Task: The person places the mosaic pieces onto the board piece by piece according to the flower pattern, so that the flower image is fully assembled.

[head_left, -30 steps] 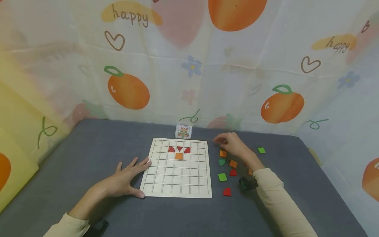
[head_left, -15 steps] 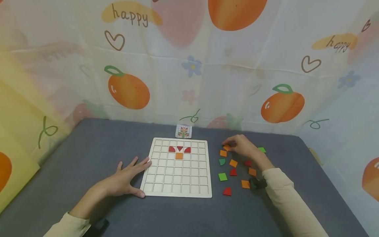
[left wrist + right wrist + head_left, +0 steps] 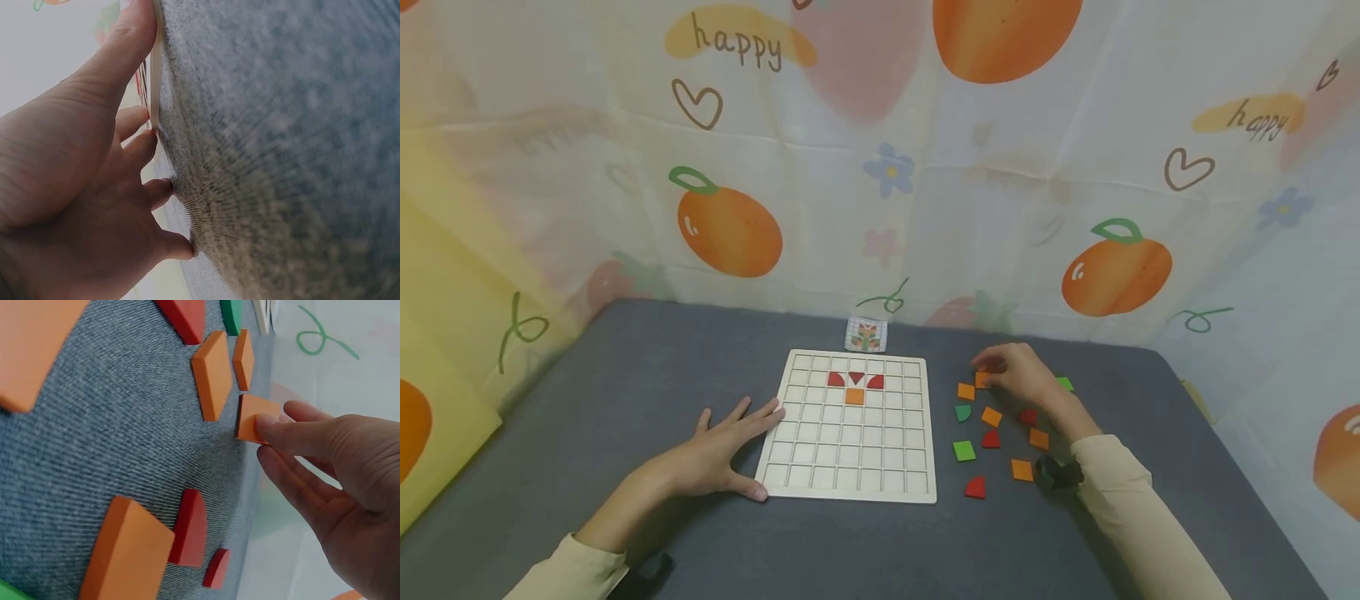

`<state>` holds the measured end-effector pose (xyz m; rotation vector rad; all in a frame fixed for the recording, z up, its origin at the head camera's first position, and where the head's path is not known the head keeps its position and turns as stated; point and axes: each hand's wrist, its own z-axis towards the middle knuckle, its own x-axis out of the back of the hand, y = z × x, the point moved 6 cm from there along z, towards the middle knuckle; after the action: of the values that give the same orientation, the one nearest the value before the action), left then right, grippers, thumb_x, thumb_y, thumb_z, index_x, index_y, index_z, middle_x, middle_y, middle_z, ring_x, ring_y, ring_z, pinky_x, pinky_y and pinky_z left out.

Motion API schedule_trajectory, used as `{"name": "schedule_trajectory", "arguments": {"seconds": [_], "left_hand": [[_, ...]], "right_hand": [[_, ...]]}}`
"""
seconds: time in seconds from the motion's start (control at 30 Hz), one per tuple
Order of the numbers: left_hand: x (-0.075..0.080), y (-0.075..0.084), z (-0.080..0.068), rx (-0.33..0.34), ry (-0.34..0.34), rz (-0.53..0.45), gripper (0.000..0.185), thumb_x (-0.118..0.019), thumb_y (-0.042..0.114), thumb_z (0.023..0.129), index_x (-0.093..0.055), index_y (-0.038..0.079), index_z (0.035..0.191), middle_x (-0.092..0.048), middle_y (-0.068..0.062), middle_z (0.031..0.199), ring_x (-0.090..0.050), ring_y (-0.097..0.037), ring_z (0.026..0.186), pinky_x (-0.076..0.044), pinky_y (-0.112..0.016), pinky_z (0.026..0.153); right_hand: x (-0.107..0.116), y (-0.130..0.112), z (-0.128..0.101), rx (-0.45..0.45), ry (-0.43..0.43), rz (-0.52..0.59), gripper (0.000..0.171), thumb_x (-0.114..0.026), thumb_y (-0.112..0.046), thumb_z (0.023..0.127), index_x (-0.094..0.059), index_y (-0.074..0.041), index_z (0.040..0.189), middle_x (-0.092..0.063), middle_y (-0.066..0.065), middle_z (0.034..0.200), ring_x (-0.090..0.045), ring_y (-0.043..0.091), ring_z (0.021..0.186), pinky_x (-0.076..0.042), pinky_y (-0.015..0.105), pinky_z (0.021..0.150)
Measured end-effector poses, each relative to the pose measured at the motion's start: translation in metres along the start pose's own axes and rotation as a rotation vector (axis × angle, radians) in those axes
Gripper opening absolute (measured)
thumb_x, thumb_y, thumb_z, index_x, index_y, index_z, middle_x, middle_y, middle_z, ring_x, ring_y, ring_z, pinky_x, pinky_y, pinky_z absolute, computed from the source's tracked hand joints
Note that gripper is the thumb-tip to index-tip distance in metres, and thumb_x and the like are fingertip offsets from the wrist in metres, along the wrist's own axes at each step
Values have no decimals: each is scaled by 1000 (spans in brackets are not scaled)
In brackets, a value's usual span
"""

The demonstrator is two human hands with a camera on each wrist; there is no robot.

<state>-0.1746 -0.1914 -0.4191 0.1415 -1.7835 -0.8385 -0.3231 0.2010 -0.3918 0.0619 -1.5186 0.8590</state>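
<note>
Soft even indoor light, faint shadows, wide-angle edge bending, wrist close-ups blurred

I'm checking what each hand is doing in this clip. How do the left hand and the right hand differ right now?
The left hand lies flat with fingers spread, resting against the wooden grid board's left edge; the right hand has its fingers bent, touching an orange tile among the loose pieces. The left hand holds nothing, while the right hand's fingertips sit on that tile's edge. Both rest on the grey cloth and wear cream sleeves.
</note>
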Motion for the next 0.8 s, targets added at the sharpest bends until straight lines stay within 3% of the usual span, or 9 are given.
{"name": "schedule_trajectory", "arguments": {"seconds": [0.5, 0.8], "left_hand": [[3, 3, -2, -9, 4, -9, 110, -82, 51, 67, -30, 10, 154, -19, -15, 162, -4, -52, 144, 8, -78, 98], [1, 2, -1, -5, 5, -8, 109, -83, 50, 66, -32, 11, 154, -20, -15, 162, -3, -52, 144, 8, -78, 98]], "right_hand": [[10, -21, 3, 27, -5, 13, 29, -73, 5, 82, -70, 5, 111, -72, 11, 94, -68, 26, 87, -56, 39, 77], [2, -35, 10, 42, -33, 40, 29, -73, 2, 84, -70, 4, 112, -71, 9, 93, -67, 24, 87, -56, 38, 79]]}}
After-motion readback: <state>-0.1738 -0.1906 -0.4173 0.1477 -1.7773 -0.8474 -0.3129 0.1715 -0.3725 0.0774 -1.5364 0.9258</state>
